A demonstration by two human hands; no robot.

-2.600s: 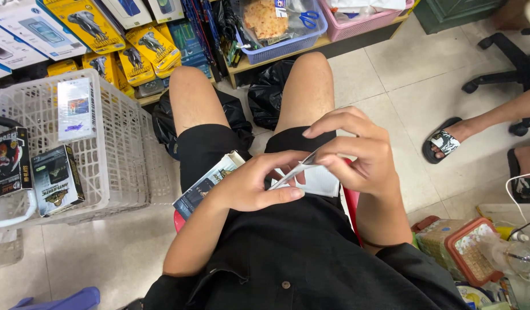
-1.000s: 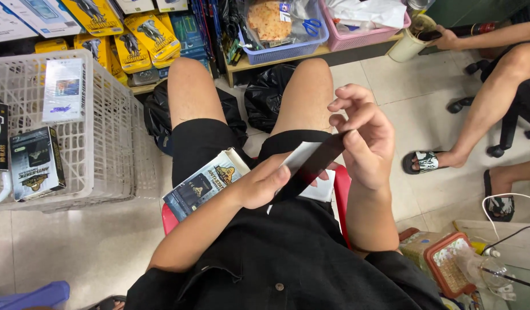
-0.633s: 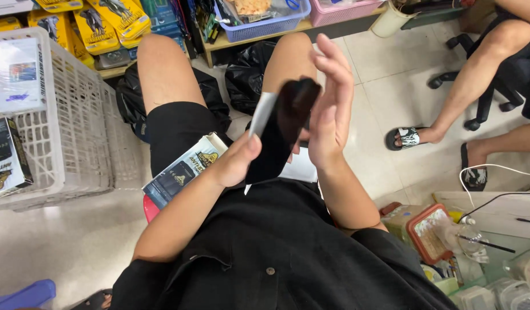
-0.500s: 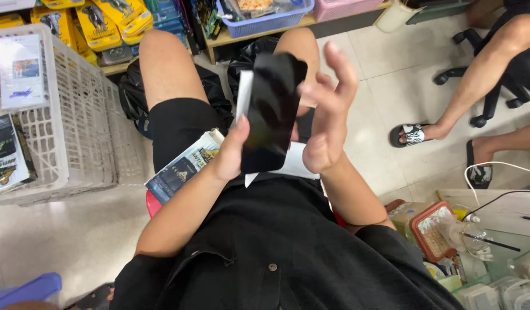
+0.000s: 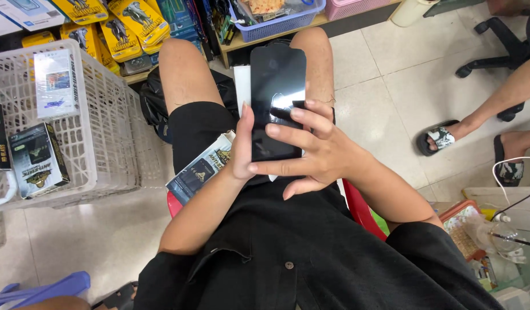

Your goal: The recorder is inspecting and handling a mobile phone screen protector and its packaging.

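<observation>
I sit on a red stool with a black glossy screen protector (image 5: 276,86) held up flat toward me, a white backing card (image 5: 242,83) behind it. My left hand (image 5: 242,146) grips its left edge with the thumb along the side. My right hand (image 5: 311,152) spreads over its lower front, fingers pinching a small tab near the middle. A flat printed package (image 5: 202,169) lies on my left thigh, partly under my left wrist.
A white plastic basket (image 5: 104,132) with boxed products stands at the left. Shelves with yellow packages (image 5: 127,23) and a blue basket (image 5: 282,20) line the top. Another person's legs in sandals (image 5: 443,138) are at the right, by an office chair base (image 5: 500,40).
The protector rose from my lap, turned from edge-on to face me, and my right hand's fingers now spread over its lower front.
</observation>
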